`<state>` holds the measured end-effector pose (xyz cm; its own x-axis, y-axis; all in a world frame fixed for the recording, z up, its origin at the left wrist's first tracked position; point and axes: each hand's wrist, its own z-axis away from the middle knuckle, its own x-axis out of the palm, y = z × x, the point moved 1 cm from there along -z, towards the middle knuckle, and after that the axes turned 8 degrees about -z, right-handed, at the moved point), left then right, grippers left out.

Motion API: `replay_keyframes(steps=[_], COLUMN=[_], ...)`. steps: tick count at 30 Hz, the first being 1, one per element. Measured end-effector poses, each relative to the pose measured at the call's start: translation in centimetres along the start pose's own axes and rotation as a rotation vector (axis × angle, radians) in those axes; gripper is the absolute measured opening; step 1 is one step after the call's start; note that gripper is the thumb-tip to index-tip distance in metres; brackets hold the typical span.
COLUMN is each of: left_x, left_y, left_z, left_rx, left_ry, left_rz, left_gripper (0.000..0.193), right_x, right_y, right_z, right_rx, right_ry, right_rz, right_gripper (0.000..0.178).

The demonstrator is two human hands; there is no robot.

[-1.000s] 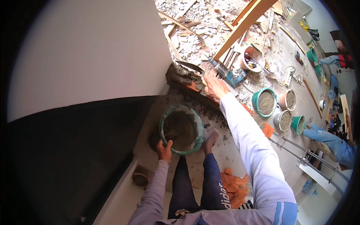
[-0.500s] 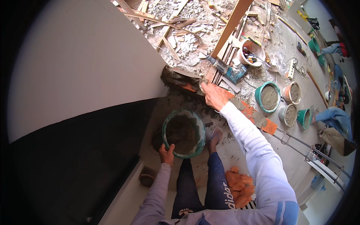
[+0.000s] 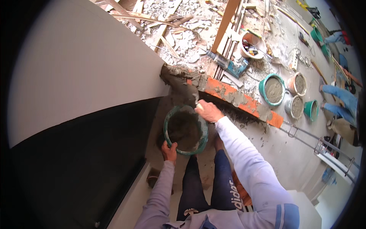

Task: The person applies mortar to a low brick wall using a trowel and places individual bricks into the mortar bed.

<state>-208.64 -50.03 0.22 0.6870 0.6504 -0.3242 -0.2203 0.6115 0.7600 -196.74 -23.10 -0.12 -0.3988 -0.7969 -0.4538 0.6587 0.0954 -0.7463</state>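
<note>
My left hand (image 3: pixel 169 151) grips the near rim of a green bucket (image 3: pixel 167 128) partly filled with grey mortar and holds it up in front of me. My right hand (image 3: pixel 207 111) is at the bucket's far right rim, fingers curled, with a small pale thing showing at its fingertips; I cannot tell what it holds. Just beyond the bucket a row of orange bricks (image 3: pixel 244 102) smeared with mortar runs to the right from the corner of a white wall (image 3: pixel 80 65).
Several mortar-filled buckets (image 3: pixel 272 89) stand past the brick row. Rubble and wooden planks (image 3: pixel 225 21) litter the floor behind. Another person's legs in jeans (image 3: pixel 341 95) are at the far right. A black panel (image 3: pixel 76 160) fills the lower left.
My right hand has pulled back from the mortared wall corner to the bucket's rim. The view has shifted, bringing the brick row into sight.
</note>
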Motion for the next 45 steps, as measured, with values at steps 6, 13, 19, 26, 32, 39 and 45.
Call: replay_keyframes(steps=[6,13,19,26,32,39,45], left_x=[-1.8,-3.0,-2.3,-1.3,-1.6,-0.2,0.3], left_y=[-0.4,6.2,14.8,15.5,11.8,8.8,6.3], left_z=[-1.8,-0.8,2.0,4.3,5.0,6.8,5.3], left_rx=[0.133,0.233,0.375,0.358,0.249,0.310,0.154], left_ry=[-0.012,-0.209,-0.307,-0.305,-0.265,-0.092,-0.064], left_rz=[-0.145,-0.193,-0.299,-0.220,-0.177,-0.218,0.083], left_gripper=[0.021,0.007,0.020,0.031,0.038,0.038,0.038], right_x=[-4.0,-4.3,-1.9,1.3,4.3,3.3,-0.9], right_y=[5.3,-0.2,1.3,0.6,-1.3,-2.2,2.8], right_z=[6.7,16.6,14.3,17.9,21.3,19.4,18.1], right_rx=[0.002,-0.025,0.000,0.278,-0.049,0.064,0.239], right_ry=[0.015,-0.123,-0.146,-0.553,-0.321,-0.585,-0.852], right_rz=[-0.134,0.386,0.347,-0.144,0.009,-0.224,-0.592], right_gripper=[0.041,0.028,0.024,0.024,0.032,0.026,0.022])
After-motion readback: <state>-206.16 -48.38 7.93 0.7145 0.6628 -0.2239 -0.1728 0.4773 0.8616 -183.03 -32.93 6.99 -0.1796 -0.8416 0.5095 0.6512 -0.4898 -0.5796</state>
